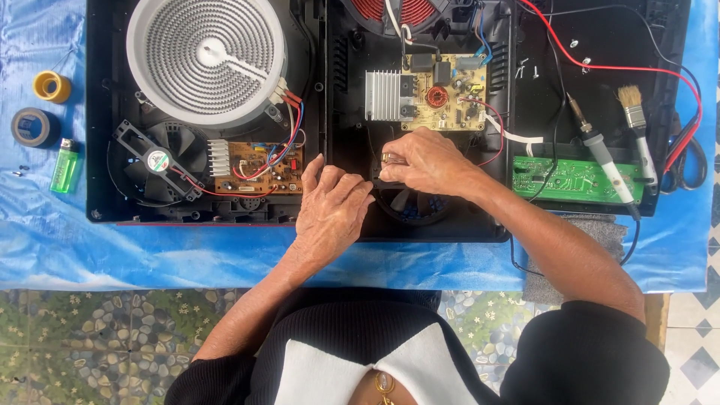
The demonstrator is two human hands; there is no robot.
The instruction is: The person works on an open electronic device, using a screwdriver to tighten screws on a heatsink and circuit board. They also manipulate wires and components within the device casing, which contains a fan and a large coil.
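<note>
Together, left hand and right hand pinch a small black part, fingers curled narrow. Its long axis runs left-right above the round plastic fan.

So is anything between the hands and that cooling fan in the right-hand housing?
Nothing visible. The left hand and right hand both rest right over the black fan; the red wires run beside them, not across.
</note>
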